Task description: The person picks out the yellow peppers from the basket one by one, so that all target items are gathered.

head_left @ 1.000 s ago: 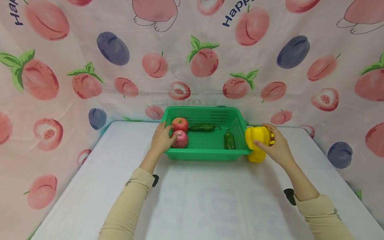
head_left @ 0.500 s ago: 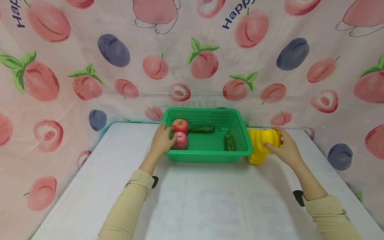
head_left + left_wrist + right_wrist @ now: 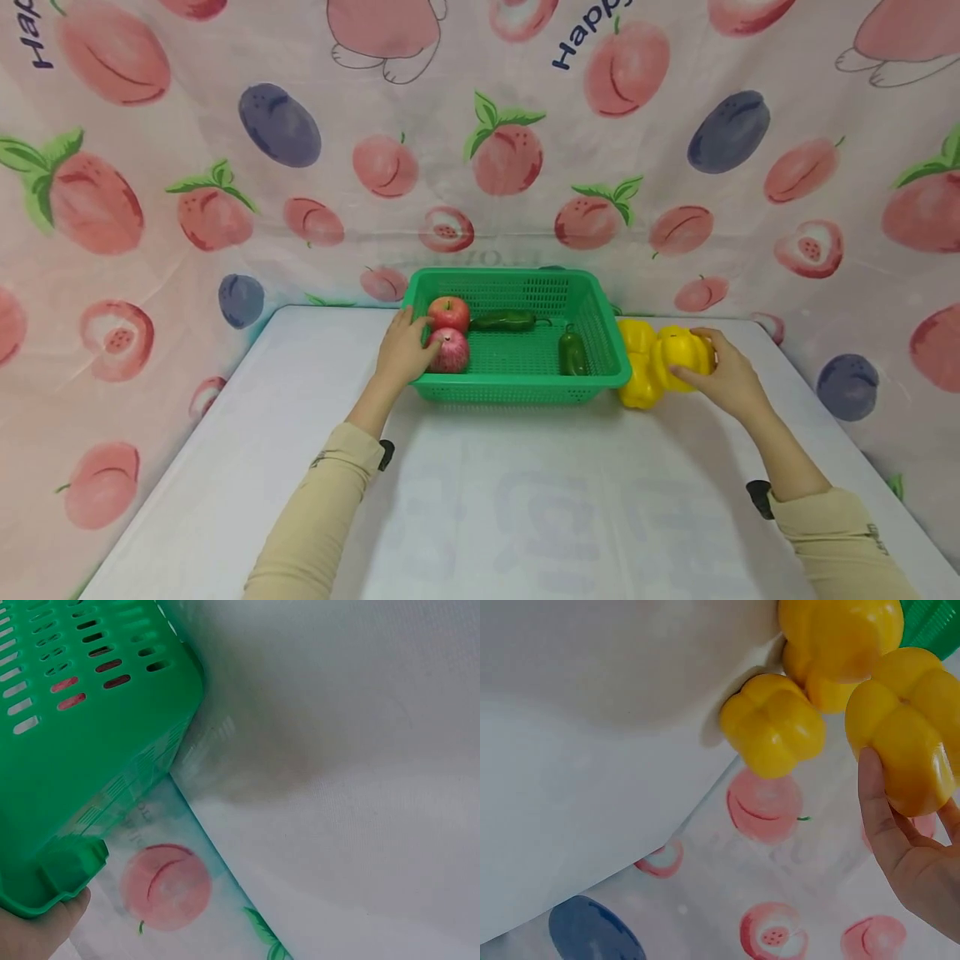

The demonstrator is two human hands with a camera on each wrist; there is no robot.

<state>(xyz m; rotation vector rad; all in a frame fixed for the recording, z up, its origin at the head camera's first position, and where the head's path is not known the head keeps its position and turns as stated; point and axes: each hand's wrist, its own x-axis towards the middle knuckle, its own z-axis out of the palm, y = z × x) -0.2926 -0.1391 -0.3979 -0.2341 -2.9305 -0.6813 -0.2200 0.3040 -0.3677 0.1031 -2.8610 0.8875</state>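
My left hand (image 3: 407, 350) grips the left rim of the green plastic basket (image 3: 517, 381); in the left wrist view its fingertips (image 3: 75, 906) curl under the rim. My right hand (image 3: 727, 379) holds a yellow bell pepper (image 3: 684, 354), thumb on one side and fingers on the other, just right of the basket. More yellow bell peppers (image 3: 640, 390) lie against the basket's right side, partly hidden; the right wrist view shows one lone pepper (image 3: 772, 724) beside the others. Inside the basket are a red apple (image 3: 450, 313), a pinkish-red streaked round item (image 3: 452, 352) and two green peppers (image 3: 504, 320).
A white-covered table (image 3: 517, 492) carries everything. Right behind the basket rises a fruit-printed cloth (image 3: 517, 233), which also hangs along both sides of the table.
My right hand has moved to the right with the yellow bell pepper, away from the basket's right rim. More of the peppers beside the basket now shows. The left hand has stayed put.
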